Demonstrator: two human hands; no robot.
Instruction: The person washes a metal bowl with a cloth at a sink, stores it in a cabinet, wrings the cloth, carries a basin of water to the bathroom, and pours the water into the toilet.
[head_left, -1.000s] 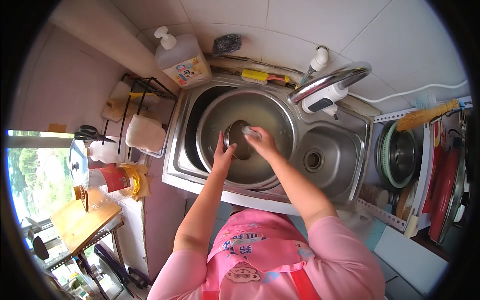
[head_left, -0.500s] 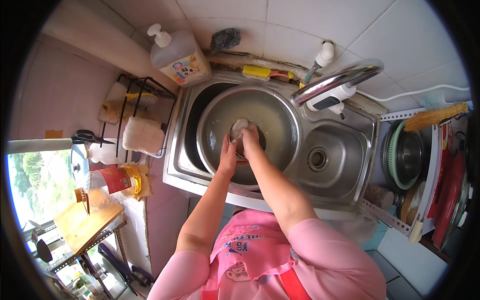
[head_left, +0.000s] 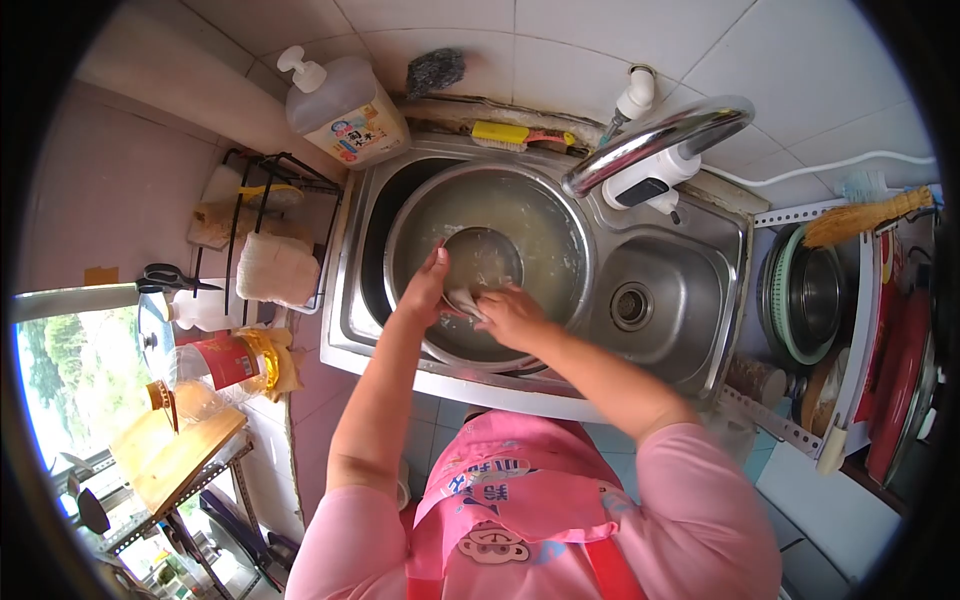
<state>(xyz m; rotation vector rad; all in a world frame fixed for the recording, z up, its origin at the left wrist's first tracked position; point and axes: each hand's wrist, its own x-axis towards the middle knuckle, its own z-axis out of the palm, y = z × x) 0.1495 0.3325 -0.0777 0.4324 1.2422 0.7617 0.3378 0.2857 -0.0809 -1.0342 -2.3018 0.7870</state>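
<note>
A large steel basin (head_left: 569,245) with cloudy water stands in the left sink bowl. Inside it a small round metal bowl (head_left: 484,256) is tilted in the water. My left hand (head_left: 426,289) grips the small bowl at its left rim. With closed fingers my right hand (head_left: 512,318) presses a pale cloth (head_left: 463,302) to the bowl's near edge. Part of the bowl is hidden by my hands.
The chrome faucet (head_left: 660,145) arches behind the right sink bowl (head_left: 668,300). A soap bottle (head_left: 352,118) and a yellow brush (head_left: 501,134) are at the back. On the left hangs a wire rack with a sponge (head_left: 279,269); at right, a shelf holds a green basket (head_left: 781,297).
The small bowl shows more of its round face. My right hand has moved with the cloth from its middle to the near rim, and my left hand has shifted left.
</note>
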